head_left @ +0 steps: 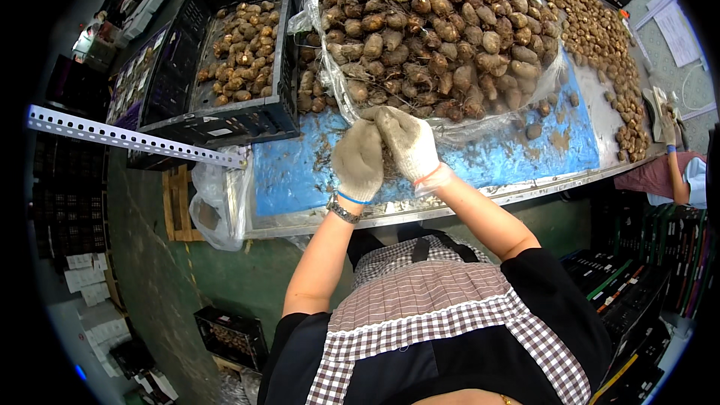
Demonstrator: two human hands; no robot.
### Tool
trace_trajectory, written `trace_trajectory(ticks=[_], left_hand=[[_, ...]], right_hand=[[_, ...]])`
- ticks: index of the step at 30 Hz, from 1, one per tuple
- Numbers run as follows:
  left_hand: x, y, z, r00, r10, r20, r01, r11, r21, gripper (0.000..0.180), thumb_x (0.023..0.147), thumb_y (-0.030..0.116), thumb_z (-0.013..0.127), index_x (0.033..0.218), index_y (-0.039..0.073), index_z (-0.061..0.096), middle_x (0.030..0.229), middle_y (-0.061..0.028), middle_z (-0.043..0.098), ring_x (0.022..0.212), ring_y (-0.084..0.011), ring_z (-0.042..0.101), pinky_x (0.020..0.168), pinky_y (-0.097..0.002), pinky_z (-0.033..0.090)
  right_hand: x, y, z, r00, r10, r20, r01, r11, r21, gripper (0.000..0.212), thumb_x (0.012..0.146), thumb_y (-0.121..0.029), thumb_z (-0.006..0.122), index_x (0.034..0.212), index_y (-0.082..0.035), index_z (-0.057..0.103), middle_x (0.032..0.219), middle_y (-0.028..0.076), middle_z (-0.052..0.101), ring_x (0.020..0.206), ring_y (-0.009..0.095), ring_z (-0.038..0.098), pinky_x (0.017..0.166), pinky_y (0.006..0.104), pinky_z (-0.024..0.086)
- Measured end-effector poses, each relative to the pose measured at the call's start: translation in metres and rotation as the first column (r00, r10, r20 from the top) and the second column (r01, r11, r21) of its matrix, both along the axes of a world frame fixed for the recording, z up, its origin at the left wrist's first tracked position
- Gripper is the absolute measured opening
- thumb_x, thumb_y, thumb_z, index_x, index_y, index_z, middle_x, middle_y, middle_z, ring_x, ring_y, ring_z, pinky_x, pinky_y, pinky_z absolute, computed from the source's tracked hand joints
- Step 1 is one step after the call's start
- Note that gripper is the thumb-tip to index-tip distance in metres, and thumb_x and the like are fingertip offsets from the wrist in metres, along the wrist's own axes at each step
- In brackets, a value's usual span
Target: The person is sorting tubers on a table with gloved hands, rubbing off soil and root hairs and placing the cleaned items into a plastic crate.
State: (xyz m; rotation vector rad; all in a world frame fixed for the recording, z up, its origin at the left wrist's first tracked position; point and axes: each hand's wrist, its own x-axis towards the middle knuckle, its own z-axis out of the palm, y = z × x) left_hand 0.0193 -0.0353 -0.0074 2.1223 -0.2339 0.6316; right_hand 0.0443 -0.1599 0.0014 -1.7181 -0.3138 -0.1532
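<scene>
My left hand (358,159) and my right hand (407,139), both in soiled knit work gloves, meet at the front of a big heap of taro corms (442,37). The fingers of both are curled in and pressed close together. Whatever lies between them is hidden by the gloves. The brown, hairy corms rest on an opened clear plastic bag (334,79), its edge bunched just behind my fingertips. Beneath is a table covered with a blue sheet (465,161), strewn with dirt and root bits.
Left of the heap, a black crate (217,124) holds several taro corms. Smaller corms (600,37) spread over the table's right side, where a co-worker's gloved hand (667,129) shows. A perforated metal bar (135,135) juts in at left. Another crate (232,337) stands low behind me.
</scene>
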Motion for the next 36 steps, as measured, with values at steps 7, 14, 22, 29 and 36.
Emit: trace_trajectory(ticks=[7,14,22,29,36], left_hand=[[0.020,0.011,0.017,0.416,-0.498,-0.761,-0.357,0.680,-0.640,0.045,0.104,0.041,0.037,0.110,0.005,0.062,0.080,-0.0068,0.067,0.068,-0.0250,0.064,0.054,-0.0402,0.047],[0.017,-0.002,0.023,0.988,0.125,-0.095,-0.086,0.938,0.336,0.042,0.100,0.034,0.048,0.073,0.004,0.062,0.074,-0.0135,0.065,0.066,-0.0313,0.064,0.058,-0.0430,0.048],[0.023,-0.003,-0.002,0.983,0.067,-0.168,-0.084,0.992,-0.096,0.040,0.098,0.039,0.052,0.086,0.004,0.066,0.075,-0.0138,0.067,0.060,-0.0297,0.060,0.058,-0.0408,0.048],[0.030,0.009,-0.014,0.584,-0.399,-0.707,-0.305,0.699,-0.646,0.063,0.102,0.057,0.039,0.091,0.002,0.069,0.064,-0.0084,0.059,0.060,-0.0212,0.058,0.058,-0.0347,0.046],[0.020,0.001,-0.005,0.973,-0.074,-0.216,0.019,0.968,-0.248,0.040,0.105,0.033,0.046,0.111,0.001,0.070,0.093,-0.0094,0.073,0.086,-0.0157,0.067,0.076,-0.0314,0.051]], right_hand=[[0.002,-0.025,0.023,0.836,0.269,0.478,-0.014,0.881,-0.472,0.037,0.084,-0.014,0.064,0.121,-0.009,0.068,0.071,0.014,0.067,0.061,0.030,0.067,0.054,0.0394,0.052],[0.024,-0.019,-0.027,0.978,0.210,-0.001,-0.204,0.948,-0.244,0.027,0.094,-0.025,0.055,0.108,-0.005,0.065,0.083,0.022,0.066,0.069,0.030,0.067,0.061,0.0368,0.052],[0.019,-0.010,0.005,0.991,-0.024,0.135,0.084,0.883,-0.461,0.038,0.093,-0.024,0.057,0.128,-0.010,0.062,0.070,0.017,0.065,0.062,0.030,0.066,0.055,0.0394,0.051],[0.031,-0.015,0.005,0.931,0.130,0.340,0.050,0.880,-0.472,0.037,0.088,-0.023,0.064,0.122,-0.009,0.064,0.080,0.018,0.067,0.072,0.035,0.067,0.063,0.0410,0.053],[0.025,-0.003,-0.005,0.697,0.191,-0.691,0.102,0.928,0.358,0.038,0.104,-0.038,0.048,0.112,-0.004,0.063,0.088,0.003,0.068,0.071,0.012,0.064,0.059,0.0221,0.050]])
